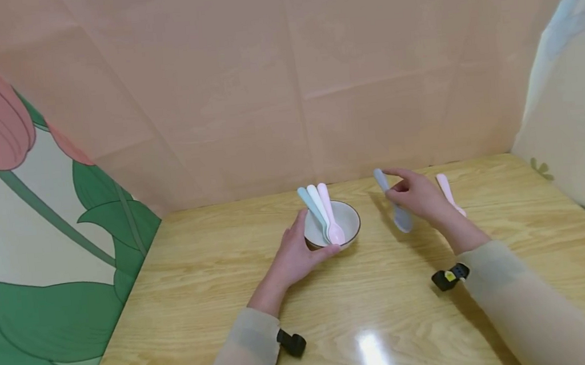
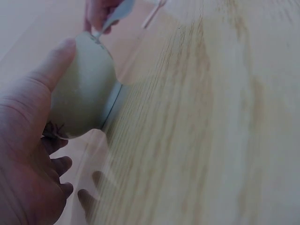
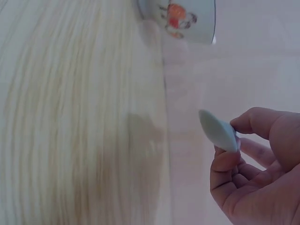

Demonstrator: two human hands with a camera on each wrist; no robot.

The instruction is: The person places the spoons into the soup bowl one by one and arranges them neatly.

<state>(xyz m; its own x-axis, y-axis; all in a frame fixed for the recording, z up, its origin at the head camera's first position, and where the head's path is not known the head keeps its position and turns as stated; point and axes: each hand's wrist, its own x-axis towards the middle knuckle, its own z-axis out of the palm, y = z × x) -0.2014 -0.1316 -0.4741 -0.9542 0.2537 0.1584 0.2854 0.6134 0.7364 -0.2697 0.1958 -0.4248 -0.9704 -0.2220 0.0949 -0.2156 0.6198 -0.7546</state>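
Note:
A white bowl (image 1: 349,219) with a dark rim stands on the table, my left hand (image 1: 294,255) gripping its left side, thumb along the near edge. Three spoons lean in it, handles up: light blue (image 1: 310,200), white (image 1: 316,196) and pink (image 1: 335,232). To the right of the bowl, my right hand (image 1: 417,196) pinches a grey-blue spoon (image 1: 402,218) by its handle, bowl end down. The right wrist view shows that spoon's head (image 3: 218,132) beyond the fingers. Close by my right wrist lies another pink spoon (image 1: 445,189), partly hidden by the forearm.
Wood-grain table (image 1: 201,270) lies under both hands. A plain pinkish cloth backdrop (image 1: 224,96) rises at its far edge. Printed panels with flowers and leaves (image 1: 40,317) stand on the left, and a pale panel (image 1: 577,126) on the right.

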